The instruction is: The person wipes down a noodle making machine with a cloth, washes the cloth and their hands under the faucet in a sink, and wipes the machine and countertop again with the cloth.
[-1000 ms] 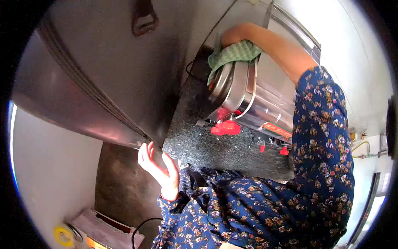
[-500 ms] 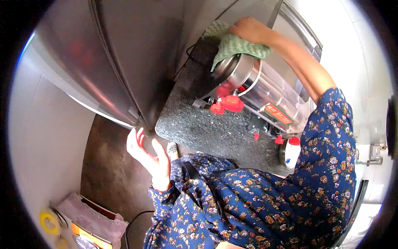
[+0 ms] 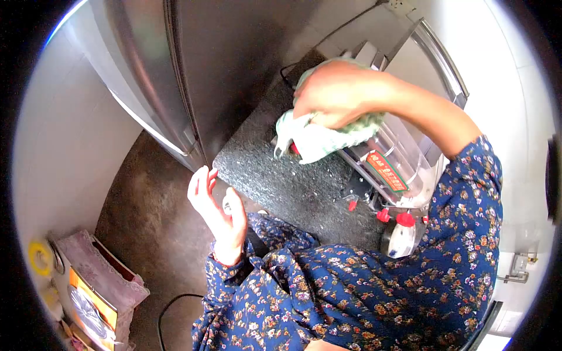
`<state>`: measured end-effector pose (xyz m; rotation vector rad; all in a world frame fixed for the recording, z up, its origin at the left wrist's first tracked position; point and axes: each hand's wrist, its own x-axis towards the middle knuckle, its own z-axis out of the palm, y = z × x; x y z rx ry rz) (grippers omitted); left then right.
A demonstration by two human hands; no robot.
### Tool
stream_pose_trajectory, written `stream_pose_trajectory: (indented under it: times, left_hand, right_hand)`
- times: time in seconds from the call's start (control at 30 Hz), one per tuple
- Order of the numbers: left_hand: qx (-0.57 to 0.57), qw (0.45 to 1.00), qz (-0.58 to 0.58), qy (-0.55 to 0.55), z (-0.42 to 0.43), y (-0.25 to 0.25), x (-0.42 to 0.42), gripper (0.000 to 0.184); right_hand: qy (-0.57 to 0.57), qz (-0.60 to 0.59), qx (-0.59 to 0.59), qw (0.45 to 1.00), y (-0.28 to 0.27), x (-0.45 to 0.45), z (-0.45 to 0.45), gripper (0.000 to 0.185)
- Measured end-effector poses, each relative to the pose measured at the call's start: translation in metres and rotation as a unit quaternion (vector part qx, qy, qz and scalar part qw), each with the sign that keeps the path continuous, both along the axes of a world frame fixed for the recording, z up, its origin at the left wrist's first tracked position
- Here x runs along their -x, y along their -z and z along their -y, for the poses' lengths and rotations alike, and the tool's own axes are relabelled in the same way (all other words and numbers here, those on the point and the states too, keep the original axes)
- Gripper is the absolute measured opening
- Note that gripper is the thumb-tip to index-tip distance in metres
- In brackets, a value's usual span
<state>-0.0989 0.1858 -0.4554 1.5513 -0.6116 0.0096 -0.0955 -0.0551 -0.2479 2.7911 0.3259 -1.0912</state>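
My right hand (image 3: 335,96) is closed on a green and white patterned cloth (image 3: 319,140). The cloth lies over the near end of a steel machine with a clear plastic cover (image 3: 404,149) and a red and green label (image 3: 386,171), hiding that end. Small red knobs (image 3: 383,215) stick out along the machine's front side. My left hand (image 3: 219,207) is held in the air beside the counter corner, fingers apart and nothing in it.
The machine stands on a dark speckled stone counter (image 3: 257,175). Near my body is a white bottle with a red cap (image 3: 402,240). A tall dark metal cabinet or fridge (image 3: 234,64) rises at the left. Below left sits a lace-trimmed pink cover (image 3: 88,263).
My right hand has brought the cloth from the machine's far top edge toward me, over its end and the larger red knobs. My left hand stays raised and open.
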Motion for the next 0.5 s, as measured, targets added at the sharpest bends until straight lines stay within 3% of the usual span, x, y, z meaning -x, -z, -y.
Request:
stream_pose_trajectory:
  times: [0.17, 0.27, 0.37, 0.4, 0.5]
  left_hand:
    - [0.029, 0.999, 0.031, 0.013, 0.012, -0.018, -0.016, 0.058]
    - [0.028, 0.998, 0.059, 0.023, 0.016, -0.025, -0.024, 0.057]
    - [0.010, 0.996, 0.089, 0.024, 0.012, -0.028, -0.031, 0.057]
    - [-0.002, 0.995, 0.098, 0.024, 0.009, -0.026, -0.032, 0.057]
    - [-0.027, 0.994, 0.095, 0.036, 0.000, -0.015, -0.027, 0.057]
  right_hand:
    - [0.024, -0.147, -0.003, 0.989, 0.002, -0.014, -0.004, 0.038]
    - [0.036, -0.142, 0.018, 0.989, -0.019, -0.003, -0.005, 0.043]
    - [0.051, -0.010, 0.004, 0.999, -0.026, 0.019, 0.019, 0.049]
    - [0.093, -0.021, 0.072, 0.993, -0.032, 0.021, 0.025, 0.049]
    - [0.102, -0.049, 0.054, 0.992, -0.029, 0.025, 0.061, 0.045]
